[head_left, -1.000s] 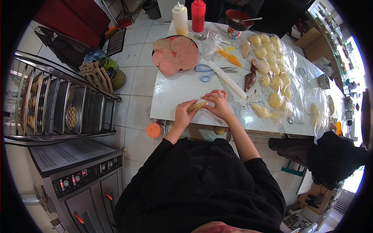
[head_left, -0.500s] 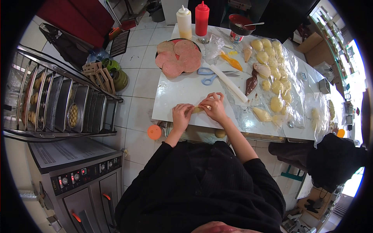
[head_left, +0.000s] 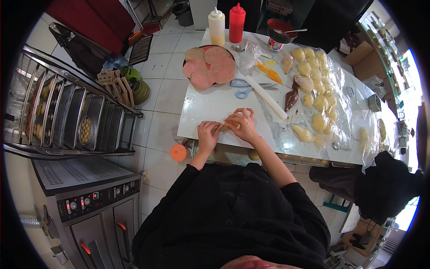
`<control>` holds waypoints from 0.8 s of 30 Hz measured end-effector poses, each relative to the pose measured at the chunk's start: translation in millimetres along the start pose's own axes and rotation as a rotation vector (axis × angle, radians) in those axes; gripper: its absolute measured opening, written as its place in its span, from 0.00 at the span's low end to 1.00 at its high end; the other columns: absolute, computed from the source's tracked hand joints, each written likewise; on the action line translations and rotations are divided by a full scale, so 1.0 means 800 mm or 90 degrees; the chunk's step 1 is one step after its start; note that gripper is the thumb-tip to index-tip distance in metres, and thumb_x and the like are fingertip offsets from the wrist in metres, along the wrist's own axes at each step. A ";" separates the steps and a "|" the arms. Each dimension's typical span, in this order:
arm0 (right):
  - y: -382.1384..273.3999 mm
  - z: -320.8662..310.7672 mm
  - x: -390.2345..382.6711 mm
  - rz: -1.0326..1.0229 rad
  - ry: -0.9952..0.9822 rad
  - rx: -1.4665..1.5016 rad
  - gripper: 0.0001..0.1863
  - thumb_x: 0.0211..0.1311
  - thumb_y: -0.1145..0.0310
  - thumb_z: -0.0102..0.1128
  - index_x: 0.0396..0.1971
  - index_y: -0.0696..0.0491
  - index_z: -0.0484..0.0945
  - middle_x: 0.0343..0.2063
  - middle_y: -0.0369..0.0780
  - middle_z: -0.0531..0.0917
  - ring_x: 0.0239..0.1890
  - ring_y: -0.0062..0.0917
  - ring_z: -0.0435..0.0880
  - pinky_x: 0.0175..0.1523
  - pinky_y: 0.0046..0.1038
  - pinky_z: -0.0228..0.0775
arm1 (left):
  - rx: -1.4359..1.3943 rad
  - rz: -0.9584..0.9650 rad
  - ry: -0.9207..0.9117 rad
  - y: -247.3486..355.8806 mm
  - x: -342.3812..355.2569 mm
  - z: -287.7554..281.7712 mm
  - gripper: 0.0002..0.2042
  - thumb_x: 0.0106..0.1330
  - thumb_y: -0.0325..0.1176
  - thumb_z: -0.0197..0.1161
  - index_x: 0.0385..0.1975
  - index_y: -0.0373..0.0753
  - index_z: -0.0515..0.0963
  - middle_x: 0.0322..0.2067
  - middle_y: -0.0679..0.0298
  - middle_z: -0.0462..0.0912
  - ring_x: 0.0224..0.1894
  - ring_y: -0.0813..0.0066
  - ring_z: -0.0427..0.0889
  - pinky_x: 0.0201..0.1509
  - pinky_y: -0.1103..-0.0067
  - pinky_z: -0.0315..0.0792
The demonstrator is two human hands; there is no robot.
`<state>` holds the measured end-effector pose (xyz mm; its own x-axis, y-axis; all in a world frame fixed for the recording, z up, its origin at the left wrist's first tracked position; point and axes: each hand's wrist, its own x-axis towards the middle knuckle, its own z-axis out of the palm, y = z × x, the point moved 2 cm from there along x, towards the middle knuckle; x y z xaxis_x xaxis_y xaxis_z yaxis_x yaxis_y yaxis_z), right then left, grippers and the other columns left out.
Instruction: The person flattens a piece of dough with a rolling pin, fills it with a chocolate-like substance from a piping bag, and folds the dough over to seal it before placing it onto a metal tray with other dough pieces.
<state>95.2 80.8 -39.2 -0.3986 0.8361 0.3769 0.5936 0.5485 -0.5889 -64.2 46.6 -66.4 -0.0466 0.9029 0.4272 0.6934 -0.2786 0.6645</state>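
Close to the table's front edge, my left hand (head_left: 208, 134) and my right hand (head_left: 242, 125) pinch a small piece of dough (head_left: 224, 128) between their fingertips. Most of the dough is hidden by the fingers. Beyond them lie scissors (head_left: 243, 93) with blue handles and a slim white rolling pin (head_left: 267, 98). A dark plate (head_left: 201, 47) carries several round pink slices of meat (head_left: 219, 71). To the right, several balls of pale dough (head_left: 320, 102) rest under clear plastic film. A brown-filled piping bag (head_left: 291, 97) is beside them.
At the table's far end stand a cream squeeze bottle (head_left: 217, 29), a red squeeze bottle (head_left: 237, 23) and a bowl with a spoon (head_left: 276, 30). An orange-filled piping bag (head_left: 269, 73) lies nearer. Left are a tray rack (head_left: 74, 117) and an oven (head_left: 96, 201).
My fingers have shifted slightly along the dough, with the right hand a little further left and over it. The whole view has moved a little.
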 end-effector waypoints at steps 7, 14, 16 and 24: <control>0.012 -0.004 -0.001 -0.007 -0.053 -0.029 0.07 0.46 0.63 0.65 0.28 0.44 0.83 0.32 0.27 0.81 0.48 0.24 0.69 0.59 0.45 0.41 | -0.155 -0.073 -0.020 0.002 -0.004 -0.010 0.05 0.52 0.25 0.64 0.29 0.36 0.80 0.27 0.60 0.80 0.33 0.70 0.79 0.37 0.77 0.73; 0.030 -0.013 -0.005 0.025 -0.062 -0.046 0.06 0.45 0.62 0.66 0.25 0.45 0.83 0.29 0.27 0.81 0.47 0.23 0.70 0.59 0.44 0.42 | -0.226 -0.104 -0.025 -0.012 -0.006 -0.001 0.05 0.53 0.21 0.62 0.30 0.32 0.79 0.25 0.59 0.79 0.23 0.73 0.80 0.30 0.82 0.74; 0.029 -0.012 -0.004 0.013 -0.042 -0.076 0.06 0.46 0.62 0.65 0.25 0.45 0.83 0.27 0.27 0.81 0.46 0.23 0.70 0.59 0.45 0.42 | -0.211 -0.114 -0.033 -0.010 -0.005 -0.006 0.05 0.53 0.21 0.62 0.29 0.33 0.79 0.25 0.59 0.79 0.24 0.73 0.79 0.29 0.82 0.74; 0.036 -0.024 -0.012 0.021 -0.025 -0.015 0.05 0.46 0.63 0.65 0.24 0.46 0.83 0.27 0.27 0.81 0.46 0.23 0.70 0.60 0.45 0.41 | -0.166 -0.049 -0.016 0.019 0.013 -0.004 0.04 0.53 0.22 0.62 0.28 0.36 0.80 0.26 0.62 0.80 0.35 0.72 0.78 0.34 0.80 0.74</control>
<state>129.6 88.5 -45.9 -0.4052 0.8532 0.3284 0.6231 0.5206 -0.5837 -56.0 50.8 -49.9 -0.0711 0.9316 0.3564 0.4798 -0.2813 0.8311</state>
